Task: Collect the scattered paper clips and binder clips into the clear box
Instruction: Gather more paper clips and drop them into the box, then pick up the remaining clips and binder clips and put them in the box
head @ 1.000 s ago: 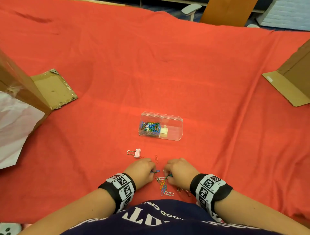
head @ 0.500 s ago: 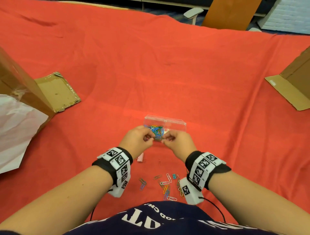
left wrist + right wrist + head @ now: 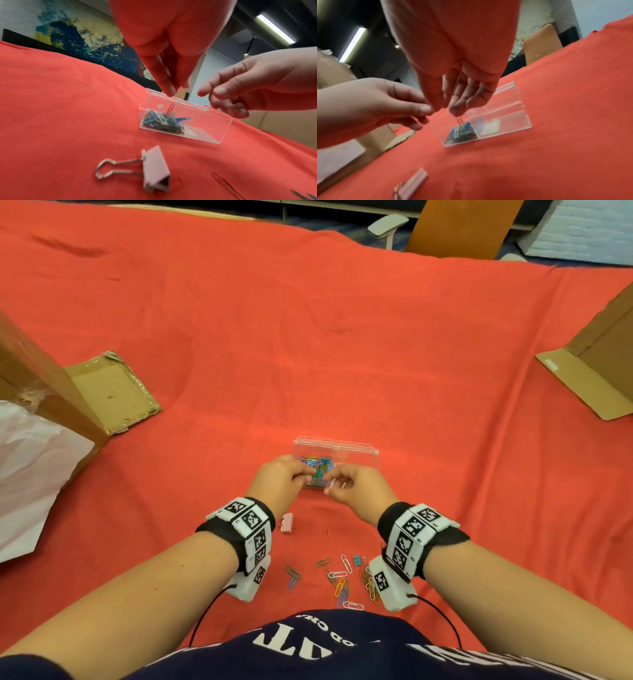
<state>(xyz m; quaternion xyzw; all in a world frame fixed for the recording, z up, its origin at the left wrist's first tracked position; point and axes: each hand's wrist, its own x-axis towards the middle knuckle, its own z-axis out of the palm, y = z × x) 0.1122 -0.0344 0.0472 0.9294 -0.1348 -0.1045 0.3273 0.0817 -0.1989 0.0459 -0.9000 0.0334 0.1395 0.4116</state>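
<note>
The clear box (image 3: pixel 356 455) stands on the red cloth, its left compartment holding a pile of coloured paper clips (image 3: pixel 317 465). Both hands hover over that compartment. My left hand (image 3: pixel 310 472) has thumb and fingertips pressed together at the rim (image 3: pixel 171 90); whether it pinches a clip is hidden. My right hand (image 3: pixel 330 486) hangs relaxed with nothing between its fingers (image 3: pixel 462 97). One clip (image 3: pixel 170 108) stands upright above the pile inside the box (image 3: pixel 205 125). A pink binder clip (image 3: pixel 287 522), a small teal binder clip (image 3: pixel 358 559) and several loose paper clips (image 3: pixel 339 578) lie near me.
A cardboard box (image 3: pixel 34 392) with an open flap and white paper (image 3: pixel 30 474) sits at the left. Another cardboard box (image 3: pixel 603 361) is at the right edge. A white block (image 3: pixel 489 127) lies in the box's right compartment. Red cloth (image 3: pixel 308 337) stretches beyond the box.
Both hands rose from the loose clips near my body and moved forward over the clear box. The right hand's fingers have loosened since half a second ago.
</note>
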